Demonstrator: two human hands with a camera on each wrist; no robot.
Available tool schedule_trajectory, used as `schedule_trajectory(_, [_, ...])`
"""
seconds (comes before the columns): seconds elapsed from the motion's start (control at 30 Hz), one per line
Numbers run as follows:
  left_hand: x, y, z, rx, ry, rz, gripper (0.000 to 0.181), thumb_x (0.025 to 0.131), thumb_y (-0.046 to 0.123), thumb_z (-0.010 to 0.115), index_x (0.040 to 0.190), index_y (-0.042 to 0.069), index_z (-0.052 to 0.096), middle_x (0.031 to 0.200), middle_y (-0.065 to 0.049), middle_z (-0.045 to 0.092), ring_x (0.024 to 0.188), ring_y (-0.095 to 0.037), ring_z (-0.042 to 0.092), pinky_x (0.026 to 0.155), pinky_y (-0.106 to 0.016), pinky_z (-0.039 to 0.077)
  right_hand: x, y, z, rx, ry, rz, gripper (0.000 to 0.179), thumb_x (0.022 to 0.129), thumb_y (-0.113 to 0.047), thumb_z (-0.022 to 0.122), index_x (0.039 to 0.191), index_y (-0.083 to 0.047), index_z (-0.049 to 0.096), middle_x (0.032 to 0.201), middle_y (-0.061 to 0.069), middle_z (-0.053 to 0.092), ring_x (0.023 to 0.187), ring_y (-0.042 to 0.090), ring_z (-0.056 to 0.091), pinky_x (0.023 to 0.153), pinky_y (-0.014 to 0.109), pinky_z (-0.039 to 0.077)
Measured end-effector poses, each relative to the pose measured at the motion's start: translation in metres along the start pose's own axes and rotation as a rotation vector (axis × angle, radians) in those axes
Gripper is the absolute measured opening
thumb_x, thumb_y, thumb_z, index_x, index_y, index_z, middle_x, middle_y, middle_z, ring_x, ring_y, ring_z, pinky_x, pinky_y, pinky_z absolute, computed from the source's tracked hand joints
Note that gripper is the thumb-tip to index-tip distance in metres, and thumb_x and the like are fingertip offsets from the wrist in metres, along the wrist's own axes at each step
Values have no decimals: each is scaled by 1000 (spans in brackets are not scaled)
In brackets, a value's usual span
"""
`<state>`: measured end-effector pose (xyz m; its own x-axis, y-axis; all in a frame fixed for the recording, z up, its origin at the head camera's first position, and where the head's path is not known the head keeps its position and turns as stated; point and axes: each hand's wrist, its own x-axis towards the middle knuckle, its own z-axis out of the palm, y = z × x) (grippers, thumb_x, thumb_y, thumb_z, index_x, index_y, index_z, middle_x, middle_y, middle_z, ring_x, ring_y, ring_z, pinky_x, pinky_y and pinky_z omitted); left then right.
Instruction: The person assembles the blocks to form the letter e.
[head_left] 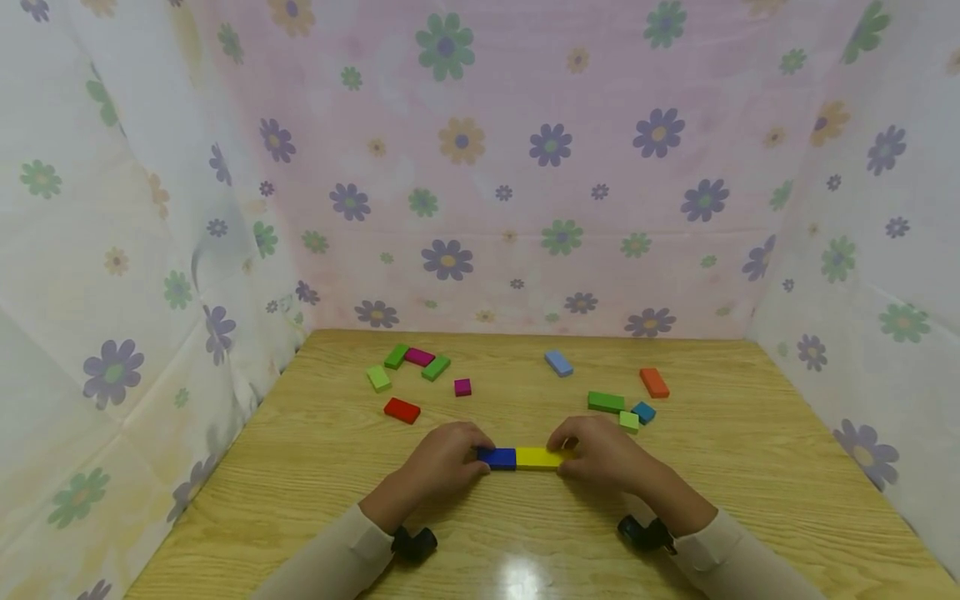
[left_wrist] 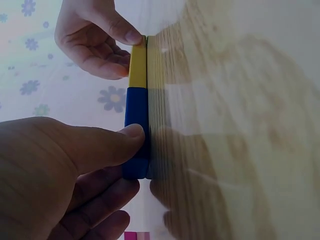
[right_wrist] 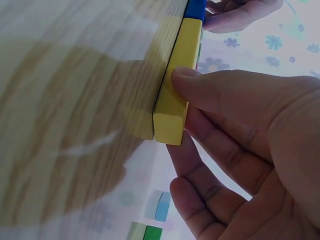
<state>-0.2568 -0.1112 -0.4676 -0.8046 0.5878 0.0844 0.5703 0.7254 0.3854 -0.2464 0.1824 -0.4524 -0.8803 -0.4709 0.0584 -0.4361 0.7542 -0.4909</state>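
A dark blue block (head_left: 498, 458) and a yellow block (head_left: 534, 458) lie end to end in one straight row on the table, their short ends meeting. My left hand (head_left: 448, 457) pinches the blue block near its outer end, thumb on the near side and fingers behind. From the other side, my right hand (head_left: 606, 454) pinches the yellow block (right_wrist: 178, 85) the same way. In the left wrist view, the thumb presses on the long face of the blue block (left_wrist: 136, 110). The right hand's fingers partly hide the yellow block's right end in the head view.
Behind the left hand lie a red block (head_left: 402, 410), a small magenta block (head_left: 462, 387) and several green and magenta ones. Back right are a light blue block (head_left: 558, 363), an orange block (head_left: 654, 382), a green block (head_left: 605, 402) and smaller blocks. Flowered cloth (head_left: 510, 167) surrounds the wooden table (head_left: 525, 533).
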Motion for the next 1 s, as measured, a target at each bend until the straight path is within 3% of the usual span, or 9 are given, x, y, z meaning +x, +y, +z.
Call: schedule_trajectory(1.0, [-2,2,1,14,11,14,25,93,26,79,118,20,79,115,10,74,113,-12,66,101,-37,54,-2,-1,2,-18,-12,-31,27,81,-12,87,106,-19,79,106,-8,75,96,14,68,82,36,57])
